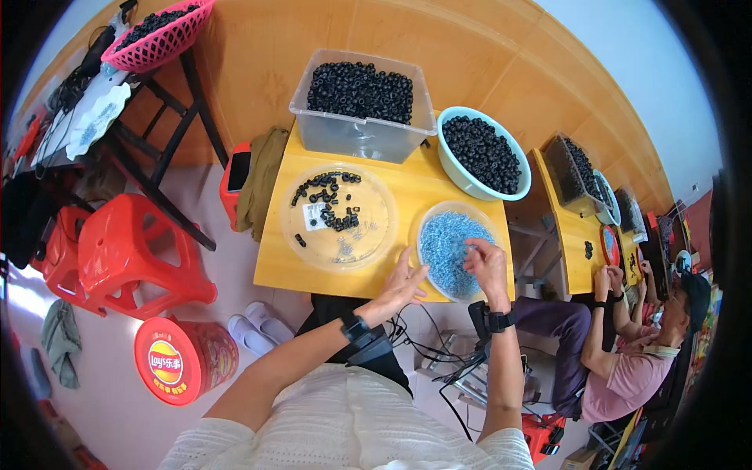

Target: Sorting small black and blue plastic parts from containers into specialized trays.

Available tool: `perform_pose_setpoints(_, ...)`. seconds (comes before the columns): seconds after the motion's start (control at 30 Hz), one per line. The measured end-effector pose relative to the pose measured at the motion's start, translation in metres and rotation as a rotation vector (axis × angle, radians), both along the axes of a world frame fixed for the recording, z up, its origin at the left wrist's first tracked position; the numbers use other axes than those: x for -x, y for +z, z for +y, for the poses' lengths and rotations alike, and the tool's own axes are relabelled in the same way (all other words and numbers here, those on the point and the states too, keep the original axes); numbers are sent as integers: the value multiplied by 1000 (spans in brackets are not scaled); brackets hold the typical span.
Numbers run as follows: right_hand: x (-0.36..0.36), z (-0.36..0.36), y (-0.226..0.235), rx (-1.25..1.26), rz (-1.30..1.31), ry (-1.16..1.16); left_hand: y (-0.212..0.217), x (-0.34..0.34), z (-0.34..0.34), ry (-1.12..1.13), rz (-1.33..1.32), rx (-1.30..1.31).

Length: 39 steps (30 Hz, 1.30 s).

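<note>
Small blue-silver pieces [448, 266], perhaps screws though they are too fine to tell for sure, fill a round white tub [454, 206] at the near right of the yellow desk [274, 270]. The left hand [402, 282] is just outside the tub's near-left rim, its fingers loosely apart. The right hand [489, 266] is nearer the heap: its grip points down into the tub's right half, fingertips bunched together, and I cannot tell whether a piece is between them. The pieces lie directly under and to the left of that grip, heaped at all angles, so no single long axis can be read. Left of the tub, a shallow clear tray [374, 192] holds black ring-like parts [342, 222] and a white packet [314, 216]. Farther off stand a clear plastic bin [352, 139] and a pale-blue bowl [458, 172], both heaped with black parts.
</note>
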State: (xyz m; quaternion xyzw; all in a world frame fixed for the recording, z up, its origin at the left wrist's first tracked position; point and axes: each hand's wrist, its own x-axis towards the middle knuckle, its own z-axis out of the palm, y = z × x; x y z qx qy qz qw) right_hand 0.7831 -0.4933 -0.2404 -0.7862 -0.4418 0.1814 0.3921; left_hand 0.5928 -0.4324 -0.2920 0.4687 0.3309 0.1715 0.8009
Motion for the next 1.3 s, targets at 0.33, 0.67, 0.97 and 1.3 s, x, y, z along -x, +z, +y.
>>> perform_pose_setpoints(0.33,2,-5,24,-195,184,-59,37,154,50,378,72,-291)
perform_pose_setpoints(0.67,88,66,46,-243,148,211,-37,182,105,650,386,-565)
perform_pose_setpoints(0.97,87,56,48,-231,-314,223,-24,172,115,633,406,-514)
perform_pose_setpoints(1.3,-18,-16,48,14,-169,-180,-28,164,123,548,386,-471)
